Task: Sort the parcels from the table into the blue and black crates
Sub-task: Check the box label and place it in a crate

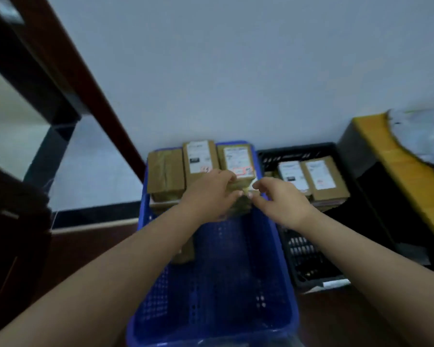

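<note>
A blue crate [273, 246] stands on the floor in front of me with brown cardboard parcels stacked at its far end. My left hand [208, 194] grips the near end of the right-hand stack, under a labelled parcel [238, 159]. My right hand [278, 199] pinches the same stack's near corner from the right. Two more parcels, one plain [166, 171] and one labelled [198, 159], lie to the left in the blue crate. To the right, a black crate [308, 254] holds two labelled parcels [313, 176] at its far end.
A white wall rises behind the crates. A dark wooden frame [68, 71] slants down at the left. At the right stands a table with a yellow edge [396, 159] and pale bags [421, 131] on top. The near part of the blue crate shows bare mesh.
</note>
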The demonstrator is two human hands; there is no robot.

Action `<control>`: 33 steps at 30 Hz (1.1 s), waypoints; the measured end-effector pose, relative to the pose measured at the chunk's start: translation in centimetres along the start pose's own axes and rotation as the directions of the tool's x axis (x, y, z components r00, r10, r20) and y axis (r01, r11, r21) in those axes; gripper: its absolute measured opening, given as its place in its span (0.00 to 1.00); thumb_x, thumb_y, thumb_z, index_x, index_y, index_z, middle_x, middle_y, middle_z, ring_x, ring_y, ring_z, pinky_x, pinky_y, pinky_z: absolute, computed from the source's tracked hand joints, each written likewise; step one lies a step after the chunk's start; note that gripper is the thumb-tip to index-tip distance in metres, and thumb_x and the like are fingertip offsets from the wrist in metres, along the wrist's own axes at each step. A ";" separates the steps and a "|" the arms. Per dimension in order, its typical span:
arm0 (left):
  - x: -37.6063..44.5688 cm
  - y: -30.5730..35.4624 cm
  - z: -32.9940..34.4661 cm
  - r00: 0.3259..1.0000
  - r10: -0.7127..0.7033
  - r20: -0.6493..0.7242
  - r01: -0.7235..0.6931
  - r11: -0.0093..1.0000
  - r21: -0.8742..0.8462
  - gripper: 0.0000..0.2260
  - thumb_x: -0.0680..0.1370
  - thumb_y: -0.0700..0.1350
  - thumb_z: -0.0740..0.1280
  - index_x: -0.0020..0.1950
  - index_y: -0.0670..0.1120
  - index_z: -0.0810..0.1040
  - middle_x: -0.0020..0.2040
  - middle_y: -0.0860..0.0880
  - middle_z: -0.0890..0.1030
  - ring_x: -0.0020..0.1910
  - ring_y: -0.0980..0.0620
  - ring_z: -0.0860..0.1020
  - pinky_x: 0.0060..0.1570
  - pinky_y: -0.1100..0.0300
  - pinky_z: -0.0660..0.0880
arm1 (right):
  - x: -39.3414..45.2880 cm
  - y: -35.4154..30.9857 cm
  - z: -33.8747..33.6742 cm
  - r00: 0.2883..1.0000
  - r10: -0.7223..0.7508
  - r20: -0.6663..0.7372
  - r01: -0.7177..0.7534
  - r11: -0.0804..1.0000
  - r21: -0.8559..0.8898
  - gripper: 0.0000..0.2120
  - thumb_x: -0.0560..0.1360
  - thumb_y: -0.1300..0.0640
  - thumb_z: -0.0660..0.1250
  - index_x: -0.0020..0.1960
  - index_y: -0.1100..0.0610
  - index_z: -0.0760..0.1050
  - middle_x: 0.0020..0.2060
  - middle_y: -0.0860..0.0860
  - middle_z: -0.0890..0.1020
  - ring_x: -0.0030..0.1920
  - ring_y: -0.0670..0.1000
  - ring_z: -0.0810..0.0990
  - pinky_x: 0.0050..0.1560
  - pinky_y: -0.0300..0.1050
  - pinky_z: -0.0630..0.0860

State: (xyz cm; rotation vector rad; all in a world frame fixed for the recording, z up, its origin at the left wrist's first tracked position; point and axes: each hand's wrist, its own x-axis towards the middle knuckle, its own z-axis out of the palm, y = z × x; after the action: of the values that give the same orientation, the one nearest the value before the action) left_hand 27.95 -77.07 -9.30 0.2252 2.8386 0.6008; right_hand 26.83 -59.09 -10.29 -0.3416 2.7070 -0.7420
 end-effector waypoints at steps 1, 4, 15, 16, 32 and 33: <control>0.1 1.4 -1.3 0.999 0.042 0.002 -0.042 0.999 0.021 0.19 0.79 0.55 0.64 0.67 0.48 0.73 0.64 0.46 0.75 0.63 0.46 0.73 0.61 0.53 0.71 | -1.1 -0.2 -1.8 0.999 0.004 -0.042 -0.005 1.000 -0.010 0.16 0.78 0.46 0.63 0.60 0.55 0.75 0.53 0.53 0.81 0.55 0.55 0.78 0.53 0.48 0.74; 0.5 6.4 -5.3 0.980 0.198 0.002 -0.197 0.977 0.075 0.19 0.79 0.55 0.65 0.65 0.47 0.75 0.63 0.45 0.77 0.63 0.45 0.74 0.60 0.51 0.72 | -4.7 -0.6 -7.2 0.982 0.023 -0.187 -0.025 1.000 -0.006 0.14 0.78 0.45 0.63 0.54 0.55 0.77 0.48 0.51 0.81 0.51 0.54 0.79 0.49 0.47 0.73; -0.6 28.8 -14.9 0.762 0.643 -0.076 -0.607 0.750 0.265 0.20 0.79 0.59 0.61 0.66 0.49 0.74 0.63 0.47 0.77 0.61 0.48 0.75 0.60 0.50 0.73 | -20.3 2.6 -25.8 0.755 0.163 -0.635 -0.190 0.981 0.026 0.16 0.78 0.43 0.62 0.58 0.53 0.78 0.52 0.51 0.82 0.53 0.51 0.78 0.53 0.46 0.74; -0.8 30.7 -15.2 0.742 0.665 -0.079 -0.625 0.730 0.276 0.21 0.79 0.59 0.61 0.67 0.49 0.73 0.62 0.47 0.76 0.61 0.48 0.75 0.60 0.50 0.73 | -21.8 3.1 -27.1 0.732 0.167 -0.660 -0.206 0.978 0.020 0.17 0.78 0.43 0.62 0.58 0.53 0.78 0.52 0.50 0.82 0.52 0.50 0.78 0.51 0.45 0.74; -5.5 64.8 -8.8 0.505 0.862 0.044 -0.727 0.397 0.561 0.21 0.81 0.58 0.58 0.71 0.51 0.69 0.67 0.46 0.70 0.66 0.45 0.70 0.60 0.51 0.71 | -45.2 20.7 -44.6 0.495 0.184 -0.849 -0.415 0.909 -0.045 0.18 0.78 0.43 0.62 0.59 0.55 0.77 0.54 0.52 0.81 0.50 0.50 0.76 0.47 0.45 0.72; -5.6 66.7 -8.2 0.499 0.866 0.035 -0.732 0.400 0.551 0.20 0.81 0.58 0.58 0.71 0.51 0.69 0.67 0.46 0.70 0.66 0.45 0.70 0.59 0.52 0.70 | -46.5 22.0 -45.4 0.489 0.195 -0.850 -0.420 0.907 -0.034 0.18 0.78 0.43 0.62 0.59 0.55 0.77 0.53 0.52 0.81 0.50 0.51 0.77 0.47 0.46 0.74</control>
State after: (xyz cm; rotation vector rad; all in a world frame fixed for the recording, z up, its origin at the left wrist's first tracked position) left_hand 37.98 -21.00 26.79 1.8615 2.8934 -0.0497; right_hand 50.30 -5.84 26.10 0.6648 3.6117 -0.5300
